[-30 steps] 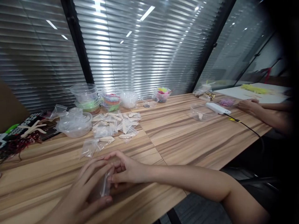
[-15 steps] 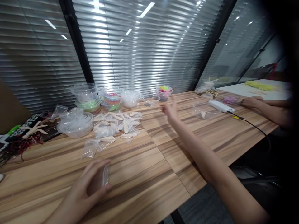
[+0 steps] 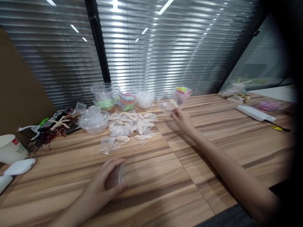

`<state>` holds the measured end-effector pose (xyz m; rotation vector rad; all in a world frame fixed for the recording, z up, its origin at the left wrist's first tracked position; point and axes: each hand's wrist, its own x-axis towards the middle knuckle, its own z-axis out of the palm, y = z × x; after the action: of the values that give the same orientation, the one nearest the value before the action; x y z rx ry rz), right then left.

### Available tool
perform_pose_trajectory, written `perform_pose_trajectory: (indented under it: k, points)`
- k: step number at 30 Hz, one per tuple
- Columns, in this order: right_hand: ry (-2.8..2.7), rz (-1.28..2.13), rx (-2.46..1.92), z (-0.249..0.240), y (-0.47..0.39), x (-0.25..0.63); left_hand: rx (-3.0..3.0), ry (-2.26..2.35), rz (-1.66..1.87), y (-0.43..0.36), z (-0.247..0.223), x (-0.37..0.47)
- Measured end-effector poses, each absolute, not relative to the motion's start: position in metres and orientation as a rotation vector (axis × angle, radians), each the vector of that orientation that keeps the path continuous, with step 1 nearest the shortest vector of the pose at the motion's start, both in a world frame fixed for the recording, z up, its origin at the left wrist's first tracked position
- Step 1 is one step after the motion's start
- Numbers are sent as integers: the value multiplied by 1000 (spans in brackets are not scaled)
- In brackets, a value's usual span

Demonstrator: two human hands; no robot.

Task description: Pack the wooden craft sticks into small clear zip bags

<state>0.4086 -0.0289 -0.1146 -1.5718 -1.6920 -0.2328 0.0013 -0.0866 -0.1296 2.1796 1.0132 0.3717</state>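
Observation:
My left hand (image 3: 111, 179) rests low over the table, thumb and fingers curved around a small clear zip bag (image 3: 121, 173) gripped by its edges. Farther back, my right hand (image 3: 181, 119) pinches a clear plastic bag with a small pale beige piece (image 3: 173, 103) in it. It is held in front of a round clear lid (image 3: 163, 105), and the two overlap in view. Between the hands and the window lies a pile of small zip bags with beige wooden-looking pieces (image 3: 132, 121). An apparently flat zip bag (image 3: 107, 145) lies nearest my left hand.
Clear tubs (image 3: 101, 91) and a bowl of plastic bags (image 3: 93, 124) stand behind the pile. Another tub (image 3: 182, 91) holds colourful bits. A white device with a cable (image 3: 255, 113) lies right. A paper cup (image 3: 13, 149) and white objects (image 3: 20, 166) are left.
My view has turned left. The clear bag with the beige piece, earlier lying on the table at right, is now in my right hand, whose fingers have closed. My left hand keeps its zip bag.

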Motion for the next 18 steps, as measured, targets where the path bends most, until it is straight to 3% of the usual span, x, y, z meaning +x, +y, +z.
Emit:
perform_pose_trajectory:
  k: [4, 8, 18]
  points:
    - [-1994, -131, -1320, -121, -38, 331, 2177, 962, 343, -89, -124, 3]
    - [-2384, -274, -868, -120, -65, 293, 2160, 914, 365, -90, -119, 5]
    - [-2548, -34, -782, -119, -71, 295, 2179, 850, 403, -91, -117, 5]
